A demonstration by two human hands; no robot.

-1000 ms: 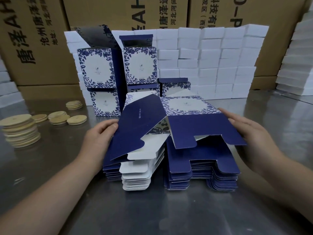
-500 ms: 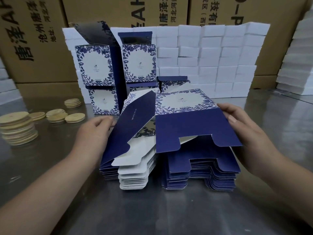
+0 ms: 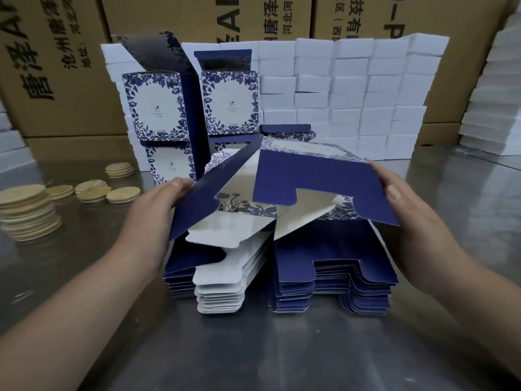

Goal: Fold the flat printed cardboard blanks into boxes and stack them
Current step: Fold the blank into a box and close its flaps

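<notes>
The blank was held just above the stack of flat blanks, between both hands and clear of the steel table. It was partly opened into a sleeve, with its long axis running left to right across the person's body and its open, flapped end pointing toward the person. The left hand pinched the left edge panel, thumb on top near the fold and fingers hidden beneath the card. The right hand pinched the right edge, thumb pressed on the navy panel and fingers hidden behind it. Each hand stood at one end of the long axis, so neither was clearly nearer; the body of the blank lay inward from each grip, toward the centre. The printed floral face pointed upward and away, while the navy notched flap hung toward the person over a white inner flap. The next step appeared to be squaring the sleeve by pushing the two edges toward each other, then tucking the near flaps. The finished boxes stood upright, stacked two high, behind the stack and well apart from the hands. Wooden discs lay to the left, not involved.
</notes>
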